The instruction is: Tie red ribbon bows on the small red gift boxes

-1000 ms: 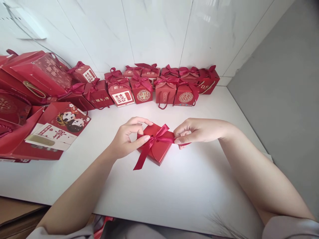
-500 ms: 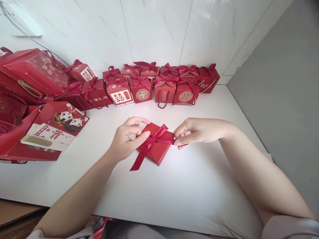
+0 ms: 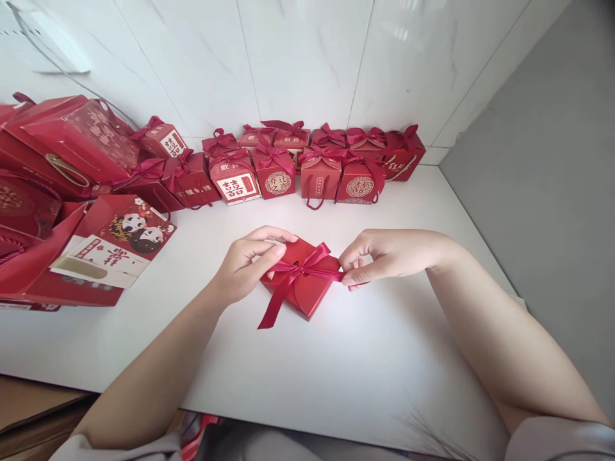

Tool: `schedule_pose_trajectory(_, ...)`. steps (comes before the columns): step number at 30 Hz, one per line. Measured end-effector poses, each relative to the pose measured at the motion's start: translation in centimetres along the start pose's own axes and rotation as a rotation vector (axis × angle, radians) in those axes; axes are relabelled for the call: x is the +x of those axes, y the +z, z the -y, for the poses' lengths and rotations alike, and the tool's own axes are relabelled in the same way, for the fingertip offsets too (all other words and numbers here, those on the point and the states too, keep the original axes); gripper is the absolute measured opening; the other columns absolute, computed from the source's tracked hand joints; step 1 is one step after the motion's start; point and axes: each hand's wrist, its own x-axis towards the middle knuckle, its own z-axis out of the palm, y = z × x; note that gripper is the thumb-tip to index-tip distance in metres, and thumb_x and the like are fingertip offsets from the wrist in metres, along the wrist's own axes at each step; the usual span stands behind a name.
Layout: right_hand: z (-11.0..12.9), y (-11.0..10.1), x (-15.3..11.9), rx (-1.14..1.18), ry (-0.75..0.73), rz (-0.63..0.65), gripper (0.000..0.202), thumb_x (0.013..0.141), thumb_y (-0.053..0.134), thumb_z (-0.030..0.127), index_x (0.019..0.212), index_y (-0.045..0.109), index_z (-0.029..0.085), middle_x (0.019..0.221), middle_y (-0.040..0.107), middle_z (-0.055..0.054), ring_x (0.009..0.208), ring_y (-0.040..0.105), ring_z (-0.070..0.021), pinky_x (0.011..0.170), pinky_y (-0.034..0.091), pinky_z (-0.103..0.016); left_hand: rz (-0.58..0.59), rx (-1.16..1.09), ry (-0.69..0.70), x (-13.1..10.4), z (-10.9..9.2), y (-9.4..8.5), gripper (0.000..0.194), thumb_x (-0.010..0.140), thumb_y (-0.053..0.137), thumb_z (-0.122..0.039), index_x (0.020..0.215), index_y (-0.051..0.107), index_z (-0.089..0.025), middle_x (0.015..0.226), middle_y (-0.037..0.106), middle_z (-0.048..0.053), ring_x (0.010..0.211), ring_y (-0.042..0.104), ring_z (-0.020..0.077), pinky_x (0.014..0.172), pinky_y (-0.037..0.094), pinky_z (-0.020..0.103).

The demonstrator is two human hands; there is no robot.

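A small flat red gift box [image 3: 307, 294] lies at an angle on the white table. A shiny crimson ribbon [image 3: 302, 272] crosses its top, tied in a bow. One ribbon tail hangs over the near left side. My left hand [image 3: 250, 262] is closed at the left of the bow, its thumb and fingers on the ribbon, with the index fingertip resting at the box's far edge. On the right, my right hand [image 3: 377, 259] pinches the ribbon between thumb and fingers just beyond the box's right corner; a short end sticks out past the thumb.
Several red gift boxes [image 3: 321, 178] with bows stand in rows along the tiled wall [image 3: 307, 57]. Larger red boxes and bags [image 3: 86, 144] are piled at the left, with an open red box [image 3: 129, 230] in front. A grey surface [image 3: 538, 166] borders the table's right side.
My left thumb has shifted slightly left, away from the knot, and the left loop looks drawn out. My right hand keeps its pinch on the ribbon. The view has moved slightly.
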Motion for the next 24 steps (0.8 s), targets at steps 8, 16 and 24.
schedule_pose_trajectory(8, 2.4, 2.4, -0.9, -0.540, 0.009, -0.549, 0.033, 0.096, 0.052, 0.043, 0.075, 0.060, 0.019, 0.063, 0.056, 0.000, 0.054, 0.044, -0.0126, 0.054, 0.030, -0.029, -0.024, -0.141, -0.067, -0.1, 0.3, 0.3, 0.043, 0.098, 0.045, -0.043, 0.075, 0.071, -0.018, 0.124, 0.063, 0.009, 0.108, 0.062, 0.0260, 0.091, 0.052, 0.038)
schedule_pose_trajectory(16, 4.9, 7.5, 2.3, -1.008, -0.530, -0.592, 0.023, 0.098, 0.054, 0.032, 0.098, 0.069, 0.015, 0.125, 0.063, -0.013, 0.117, 0.055, -0.0281, 0.097, 0.043, -0.043, -0.046, -0.054, 0.025, -0.1, 0.1, 0.6, 0.039, 0.096, 0.052, -0.039, 0.063, 0.060, -0.019, 0.119, 0.064, 0.006, 0.117, 0.058, 0.0240, 0.104, 0.045, 0.038)
schedule_pose_trajectory(24, 4.7, 9.4, 2.6, -1.084, -0.540, -0.560, 0.024, 0.099, 0.045, 0.014, 0.104, 0.067, 0.010, 0.114, 0.067, -0.015, 0.113, 0.058, -0.0274, 0.104, 0.041, -0.048, -0.142, -0.017, -0.054, 0.1, -0.2, 1.3, 0.043, 0.095, 0.054, -0.038, 0.058, 0.053, -0.017, 0.114, 0.064, 0.006, 0.113, 0.059, 0.0214, 0.103, 0.045, 0.035)
